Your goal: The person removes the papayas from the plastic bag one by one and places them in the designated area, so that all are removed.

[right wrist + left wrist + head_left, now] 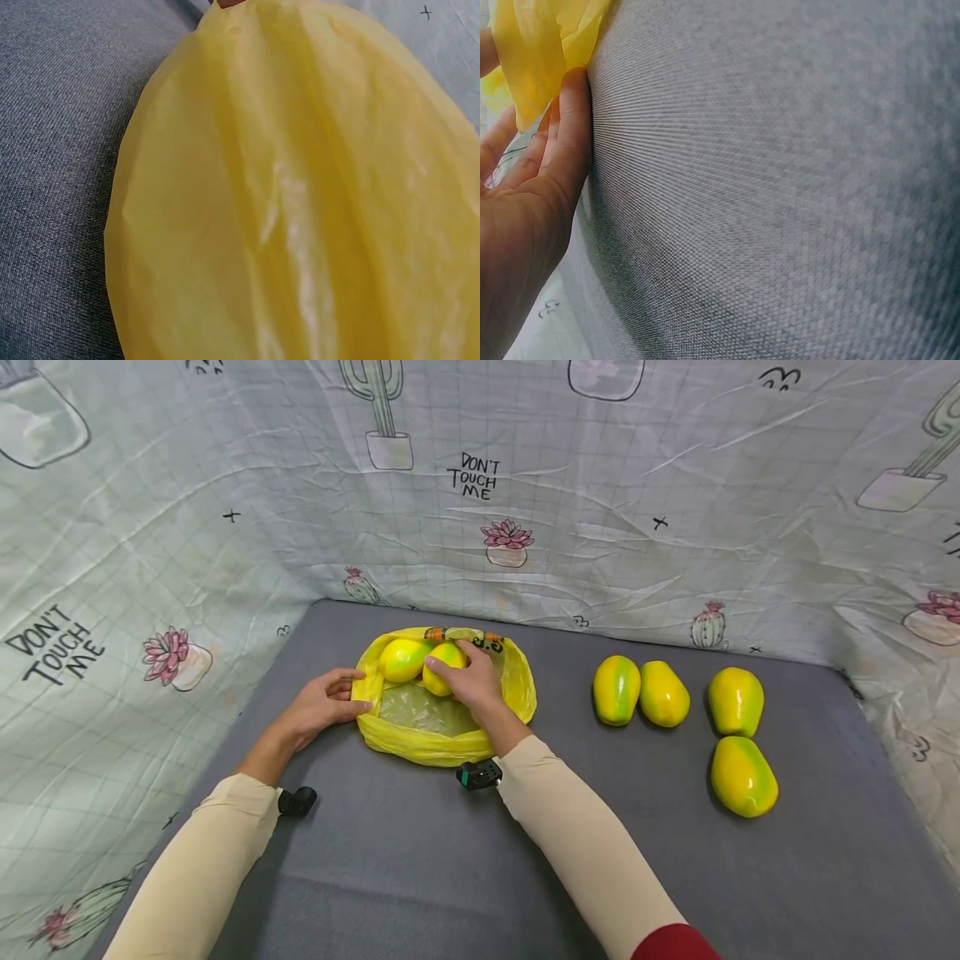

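A yellow plastic bag [420, 748] lies with its mouth spread wide and its rim rolled outward. Inside, at its back left, rests a yellow-green mango [403, 658]. My right hand [474, 681] reaches over the bag's right side and grips a second mango [444, 670], which sits right beside the first. At the left rim, my left hand [318, 703] holds the bag's edge between thumb and fingers. The left wrist view shows its fingers [574, 112] against the yellow plastic [532, 60]. Yellow plastic [300, 195] fills most of the right wrist view and hides the right hand's grip.
To the right on the grey cloth-covered table [405, 860] lie two mangoes side by side, a left one [617, 690] and a right one [664, 694]. Farther right are a back mango [736, 702] and a front mango [744, 777]. A printed curtain [585, 485] surrounds the table's back and sides.
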Tool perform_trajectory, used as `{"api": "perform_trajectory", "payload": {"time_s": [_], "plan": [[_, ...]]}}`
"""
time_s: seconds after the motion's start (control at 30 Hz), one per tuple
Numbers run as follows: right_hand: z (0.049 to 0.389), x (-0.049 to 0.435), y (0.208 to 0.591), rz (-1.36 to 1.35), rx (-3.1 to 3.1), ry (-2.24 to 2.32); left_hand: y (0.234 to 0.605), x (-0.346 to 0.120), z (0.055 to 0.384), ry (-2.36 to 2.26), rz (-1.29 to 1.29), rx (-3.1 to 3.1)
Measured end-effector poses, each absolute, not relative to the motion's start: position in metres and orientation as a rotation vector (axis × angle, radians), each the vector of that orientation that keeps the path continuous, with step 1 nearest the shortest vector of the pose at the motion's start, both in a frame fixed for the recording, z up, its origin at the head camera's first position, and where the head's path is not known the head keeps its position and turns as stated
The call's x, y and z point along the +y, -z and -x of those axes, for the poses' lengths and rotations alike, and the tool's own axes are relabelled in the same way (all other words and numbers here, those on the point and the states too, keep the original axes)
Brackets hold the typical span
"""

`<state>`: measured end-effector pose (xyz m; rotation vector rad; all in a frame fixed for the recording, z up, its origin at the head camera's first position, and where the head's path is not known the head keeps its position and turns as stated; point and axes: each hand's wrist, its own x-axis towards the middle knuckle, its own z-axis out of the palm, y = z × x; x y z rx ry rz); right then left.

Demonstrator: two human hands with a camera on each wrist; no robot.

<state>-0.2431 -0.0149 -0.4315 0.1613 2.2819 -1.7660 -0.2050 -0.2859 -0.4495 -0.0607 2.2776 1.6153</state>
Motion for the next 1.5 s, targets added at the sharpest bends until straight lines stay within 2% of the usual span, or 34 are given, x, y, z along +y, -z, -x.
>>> {"api": "perform_trajectory", "payload": {"time_s": [0.63,1.5], "plan": [[0.243,-0.008,0.426,-0.175,2.223,1.793,0.450,-0.285,0.205,-1.608,0.053,2.285],[0.204,0.044,0.387,0.052,2.147,1.865,0.451,-0.284,0.205,-1.563,0.042,2.322]]}}
